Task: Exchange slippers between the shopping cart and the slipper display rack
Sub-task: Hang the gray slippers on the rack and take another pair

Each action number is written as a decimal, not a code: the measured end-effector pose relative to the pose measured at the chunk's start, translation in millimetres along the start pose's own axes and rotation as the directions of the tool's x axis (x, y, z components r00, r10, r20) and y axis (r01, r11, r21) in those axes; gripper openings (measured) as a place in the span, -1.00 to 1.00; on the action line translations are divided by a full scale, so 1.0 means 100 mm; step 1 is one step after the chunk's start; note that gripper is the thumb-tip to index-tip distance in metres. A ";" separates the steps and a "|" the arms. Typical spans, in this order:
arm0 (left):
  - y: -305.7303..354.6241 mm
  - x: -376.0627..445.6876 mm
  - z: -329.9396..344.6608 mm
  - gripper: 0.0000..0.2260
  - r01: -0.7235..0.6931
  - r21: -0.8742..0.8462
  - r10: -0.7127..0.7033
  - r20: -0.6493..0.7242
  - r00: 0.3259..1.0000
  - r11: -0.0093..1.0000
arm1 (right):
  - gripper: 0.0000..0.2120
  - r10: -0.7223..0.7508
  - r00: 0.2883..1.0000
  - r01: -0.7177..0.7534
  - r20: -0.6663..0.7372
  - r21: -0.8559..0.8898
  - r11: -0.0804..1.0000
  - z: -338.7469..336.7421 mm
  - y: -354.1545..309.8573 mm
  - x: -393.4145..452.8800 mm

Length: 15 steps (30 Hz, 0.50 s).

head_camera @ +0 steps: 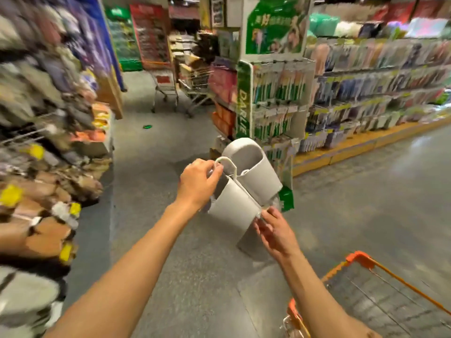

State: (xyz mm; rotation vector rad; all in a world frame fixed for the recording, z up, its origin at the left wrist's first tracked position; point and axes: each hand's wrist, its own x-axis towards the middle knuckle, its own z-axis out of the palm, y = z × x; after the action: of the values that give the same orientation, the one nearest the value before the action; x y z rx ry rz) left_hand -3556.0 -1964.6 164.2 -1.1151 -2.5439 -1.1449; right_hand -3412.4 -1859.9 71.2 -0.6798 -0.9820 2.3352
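Note:
A pair of grey slippers (pixel 244 189) on a white plastic hanger hook (pixel 228 164) hangs in mid-air over the aisle floor. My left hand (pixel 197 184) grips the hook and the top of the pair. My right hand (pixel 274 230) pinches the lower edge of the pair from below right. The slipper display rack (pixel 41 167) fills the left side, blurred, packed with brown, grey and dark slippers. The orange-rimmed wire shopping cart (pixel 380 293) sits at the bottom right, under my right forearm; its inside looks bare where visible.
A toothbrush display stand (pixel 273 93) with a green sign rises just behind the slippers. Long shelves (pixel 378 93) run along the right. Two other carts (pixel 185 89) stand far down the aisle. A small green item (pixel 147 127) lies on the grey floor.

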 end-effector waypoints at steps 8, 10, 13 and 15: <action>-1.13 -0.62 -1.81 -0.69 0.358 0.425 -0.261 -0.269 0.927 0.831 | -0.77 0.347 0.829 -0.172 0.440 -0.389 0.905 1.65 1.34 -0.17; -1.28 -0.88 -2.17 -0.72 0.491 0.479 -0.338 -0.373 0.864 0.727 | -0.75 0.433 0.745 -0.207 0.508 -0.441 0.874 2.05 1.63 -0.24; -1.54 -1.24 -2.63 -0.76 0.578 0.507 -0.375 -0.451 0.810 0.639 | -0.65 0.510 0.628 -0.218 0.588 -0.496 0.841 2.56 2.04 -0.36; -1.69 -1.43 -2.88 -0.78 0.641 0.548 -0.430 -0.476 0.767 0.537 | -0.72 0.560 0.543 -0.185 0.625 -0.562 0.806 2.85 2.27 -0.42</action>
State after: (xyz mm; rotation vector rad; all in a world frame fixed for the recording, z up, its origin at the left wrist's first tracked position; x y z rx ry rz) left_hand -3615.9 -2319.8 209.2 0.0583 -2.7282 -0.2574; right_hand -3616.3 -2164.2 86.0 0.0591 -1.9645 2.8995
